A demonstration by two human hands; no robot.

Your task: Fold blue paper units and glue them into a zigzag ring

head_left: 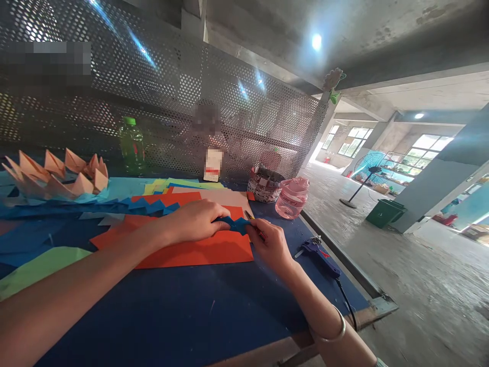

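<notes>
My left hand (194, 220) lies curled over a small folded blue paper piece (235, 224), pressing it against an orange sheet (191, 250) on the blue table (191, 311). My right hand (271, 244) pinches the other end of the same blue piece; a thin red-tipped tool shows between its fingers. A chain of folded blue paper (95, 208) runs left from my left hand. My right wrist wears a silver bangle (330, 334).
Orange paper boats (57, 176) sit at the far left. A green bottle (131, 145), a woven paper basket (265, 184) and a pink jar (292, 198) stand near the perforated metal screen (171, 102). A blue glue gun (319, 255) lies by the table's right edge. Coloured sheets are scattered around.
</notes>
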